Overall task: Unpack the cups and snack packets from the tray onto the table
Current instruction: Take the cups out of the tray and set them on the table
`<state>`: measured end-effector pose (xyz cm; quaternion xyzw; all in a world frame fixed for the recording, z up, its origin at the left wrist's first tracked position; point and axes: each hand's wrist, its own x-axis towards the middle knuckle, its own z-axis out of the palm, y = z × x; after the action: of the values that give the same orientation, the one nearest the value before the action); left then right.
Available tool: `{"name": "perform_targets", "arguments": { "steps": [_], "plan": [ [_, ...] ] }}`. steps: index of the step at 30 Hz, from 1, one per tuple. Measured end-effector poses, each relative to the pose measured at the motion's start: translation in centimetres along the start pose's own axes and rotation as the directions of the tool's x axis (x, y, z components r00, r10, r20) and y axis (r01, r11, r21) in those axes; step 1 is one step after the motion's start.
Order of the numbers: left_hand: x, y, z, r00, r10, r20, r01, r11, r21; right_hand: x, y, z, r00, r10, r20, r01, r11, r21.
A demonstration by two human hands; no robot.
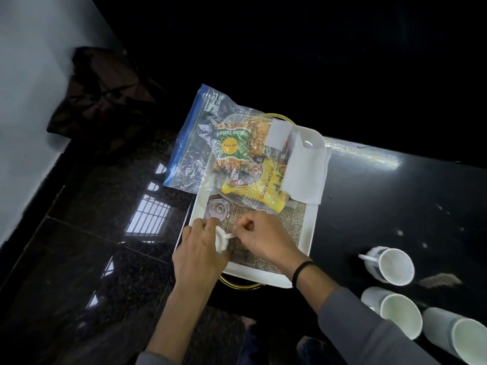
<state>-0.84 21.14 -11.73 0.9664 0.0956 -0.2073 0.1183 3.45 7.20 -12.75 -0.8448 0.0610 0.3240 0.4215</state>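
A white tray (pixel 313 219) with a burlap liner and gold handles sits on the black table. My left hand (pixel 199 255) grips a small white cup (pixel 222 239) at the tray's near-left corner. My right hand (pixel 261 237) pinches the small white handle or spoon sticking out of that cup. A clear glass (pixel 216 208) stands just behind my fingers. Snack packets lie across the tray's far half: a green and orange one (pixel 232 147) inside a clear zip bag (pixel 195 143), and a yellow one (pixel 259 191). Three white cups (pixel 392 266) (pixel 395 313) (pixel 458 335) stand on the table at right.
A folded white napkin (pixel 305 172) lies on the tray's right side. The zip bag overhangs the table's left edge above a dark glossy floor (pixel 92 233). A dark bundle of cloth (pixel 102 98) rests by the wall at left.
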Motion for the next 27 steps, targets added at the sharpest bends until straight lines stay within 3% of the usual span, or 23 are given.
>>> {"name": "perform_targets", "arguments": {
  "steps": [8, 13, 19, 23, 27],
  "plan": [
    [-0.6, 1.3, -0.1, 0.992, 0.079, -0.1, -0.099, 0.974, -0.205, -0.5, 1.5, -1.6, 0.992, 0.125, 0.019, -0.125, 0.945, 0.302],
    [-1.0, 4.1, -0.6, 0.956, 0.195, -0.218, -0.259, 0.911, -0.322, -1.9, 2.5, -4.6, 0.986, 0.159, -0.043, -0.137, 0.938, 0.32],
    [-1.7, 9.5, -0.5, 0.852, 0.373, -0.367, -0.511, 0.746, -0.427, -4.5, 4.1, -9.8, 0.97, 0.136, 0.204, -0.24, 0.693, 0.679],
    [-2.1, 12.7, -0.6, 0.805, 0.45, -0.385, -0.593, 0.623, -0.51, -6.4, 5.8, -12.6, 0.976, 0.14, 0.166, -0.217, 0.574, 0.79],
    [-2.5, 15.3, -0.5, 0.819, 0.518, -0.247, -0.546, 0.569, -0.615, -8.4, 8.3, -14.9, 0.984, 0.171, 0.053, -0.133, 0.502, 0.855]
  ]
}}
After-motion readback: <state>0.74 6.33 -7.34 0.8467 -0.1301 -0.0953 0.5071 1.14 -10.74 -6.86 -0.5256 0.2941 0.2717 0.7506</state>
